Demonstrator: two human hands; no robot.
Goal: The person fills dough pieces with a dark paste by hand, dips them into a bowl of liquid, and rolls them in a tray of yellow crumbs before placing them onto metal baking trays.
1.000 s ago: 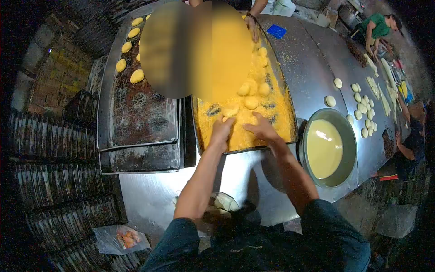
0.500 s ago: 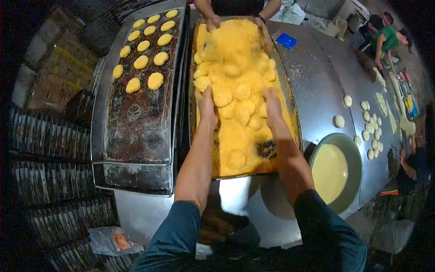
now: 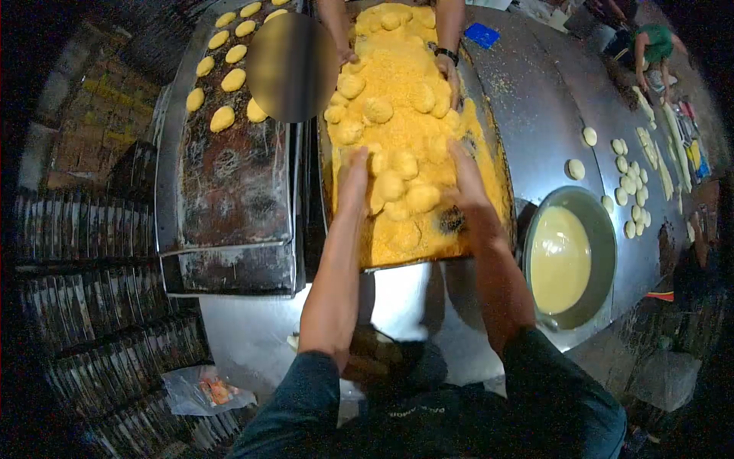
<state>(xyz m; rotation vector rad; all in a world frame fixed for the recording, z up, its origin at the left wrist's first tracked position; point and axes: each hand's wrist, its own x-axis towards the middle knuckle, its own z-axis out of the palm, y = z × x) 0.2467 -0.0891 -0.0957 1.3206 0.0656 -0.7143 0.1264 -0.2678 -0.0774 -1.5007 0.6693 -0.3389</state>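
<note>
A long tray [image 3: 493, 222] lies ahead of me, spread with yellow crumbs [image 3: 394, 84] and crumb-covered dough rounds [image 3: 391, 186]. Along the left side of a cluster of these rounds is my left hand [image 3: 355, 177], its fingers stretched out. My right hand [image 3: 468, 180] faces it from the right, also open, with fingers pointing up the tray. Neither is closed on a round; exact contact with the crumbs is hard to make out. At the far half, a co-worker's two hands [image 3: 449, 76] reach in along both sides, one wearing a dark wristband.
Left stands a dark baking tray [image 3: 229, 191] with rows of coated rounds [image 3: 233, 79]. A bowl of pale yellow liquid [image 3: 562, 260] sits at right, near plain dough rounds [image 3: 628, 185]. A blue scraper-like piece [image 3: 482, 35] lies beyond. Another person [image 3: 656, 50] works far right.
The co-worker's hands have come further down the tray toward me. Crumbs and rounds that were blurred in motion at the far end lie settled. Rounds now cluster between my hands.
</note>
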